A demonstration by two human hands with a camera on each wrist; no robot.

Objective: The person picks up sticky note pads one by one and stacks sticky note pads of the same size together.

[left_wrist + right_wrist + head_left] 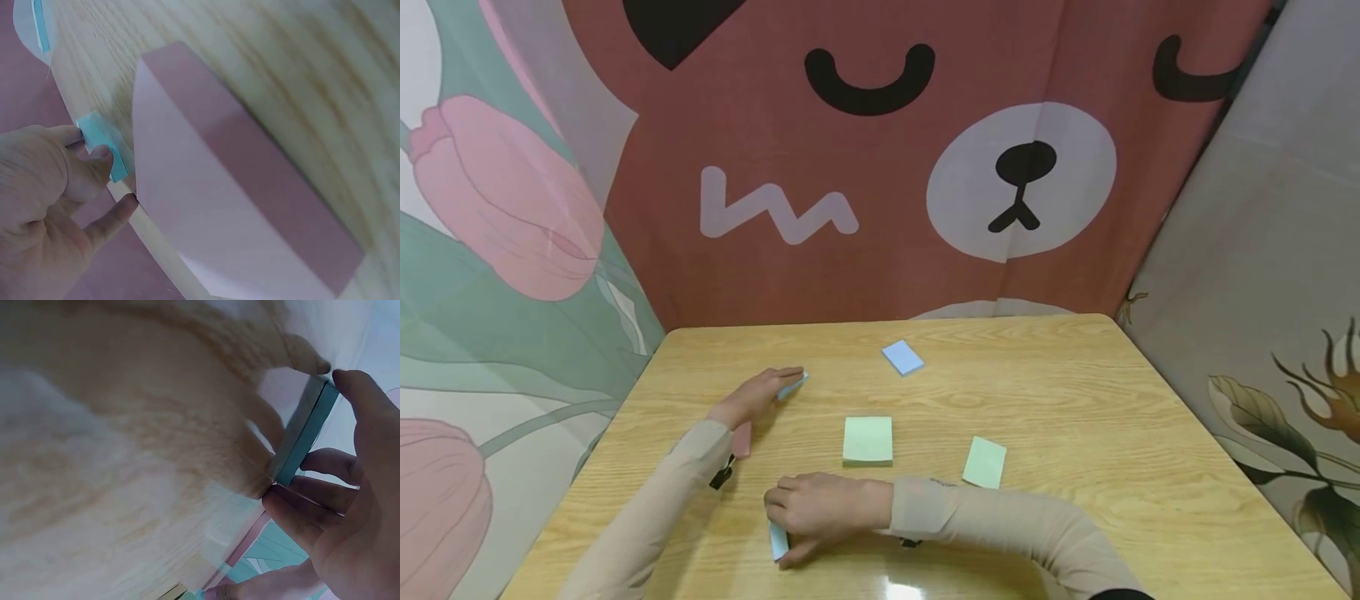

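My left hand (758,397) reaches to the left back of the table and holds a light-blue sticky note pad (793,386). In the left wrist view, thumb and fingers pinch that pad (103,140). Near the front, my right hand (820,504) grips another light-blue sticky note pad (778,540), partly covered by the hand. The right wrist view shows this pad (306,434) at the tabletop between thumb and fingers. A pink sticky note pad (741,440) lies beside the left wrist, partly hidden, and looms large in the left wrist view (231,169).
On the wooden table (1075,400), a thick green pad (867,442) lies in the middle and another green pad (985,462) to its right, just beyond the right forearm. A blue pad (902,357) lies near the back edge. A printed curtain (880,275) hangs behind.
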